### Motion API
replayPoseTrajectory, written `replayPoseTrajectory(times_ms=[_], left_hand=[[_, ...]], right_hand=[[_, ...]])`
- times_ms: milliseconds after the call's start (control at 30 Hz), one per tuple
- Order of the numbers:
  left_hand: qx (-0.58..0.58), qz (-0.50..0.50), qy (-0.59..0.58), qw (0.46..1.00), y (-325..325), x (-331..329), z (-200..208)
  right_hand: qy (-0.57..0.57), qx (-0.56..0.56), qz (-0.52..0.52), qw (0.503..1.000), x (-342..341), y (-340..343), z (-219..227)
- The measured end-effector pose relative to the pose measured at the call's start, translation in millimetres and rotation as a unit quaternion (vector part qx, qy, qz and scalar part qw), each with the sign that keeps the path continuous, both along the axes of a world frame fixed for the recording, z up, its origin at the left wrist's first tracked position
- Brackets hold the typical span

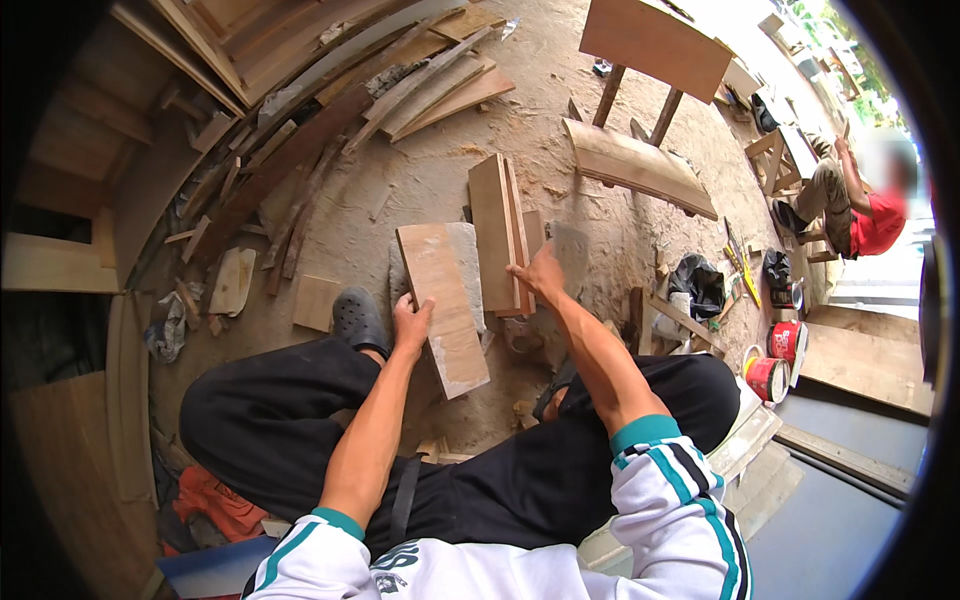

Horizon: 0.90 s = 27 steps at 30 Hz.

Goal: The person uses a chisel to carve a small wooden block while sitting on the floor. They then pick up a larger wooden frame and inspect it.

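Observation:
My left hand [411, 324] is closed on the long edge of a wooden board [440, 300], which is tilted and has whitish smears at its lower end and along its right side. Under the board lies a grey slab [463, 258], partly covered. My right hand [540, 276] is closed on what looks like a flat grey scraper [571, 250], blurred beyond the fingers; its handle is hidden. Right beside that hand, to its left, narrow boards [494, 235] stand close together. Whether the thumb touches them I cannot tell.
Scrap planks [430, 95] are piled at the far left. A wooden seat-like frame [640, 165] stands at the far right. Red-labelled cans [767, 378], a black plastic bag [697, 285] and a yellow tool [741, 265] are on the right. A person in red [878, 225] sits farther off.

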State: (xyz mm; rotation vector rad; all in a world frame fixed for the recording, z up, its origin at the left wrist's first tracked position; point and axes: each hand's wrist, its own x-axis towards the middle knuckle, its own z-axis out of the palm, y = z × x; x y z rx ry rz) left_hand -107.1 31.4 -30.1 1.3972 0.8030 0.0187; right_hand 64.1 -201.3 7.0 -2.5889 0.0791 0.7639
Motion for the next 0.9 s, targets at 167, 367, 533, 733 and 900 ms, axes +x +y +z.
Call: replayPoseTrajectory(times_ms=[167, 367, 533, 733, 900], left_hand=[[0.057, 0.005, 0.023, 0.998, 0, 0, -12], [0.061, -0.009, 0.045, 0.997, 5, -3, -12], [0.066, -0.025, 0.071, 0.995, 5, -4, 0], [0.101, -0.027, 0.085, 0.991, 6, -5, -10], [0.134, -0.026, 0.067, 0.988, 0, -3, -9]], right_hand=[[-0.120, 0.004, -0.010, 0.993, -15, 29, -24], [-0.135, -0.119, -0.103, 0.978, -47, 79, -23], [-0.171, -0.158, -0.131, 0.964, -29, 65, -20], [-0.164, -0.048, -0.094, 0.981, -21, 26, -34], [0.008, 0.072, -0.052, 0.996, -14, 33, -36]])
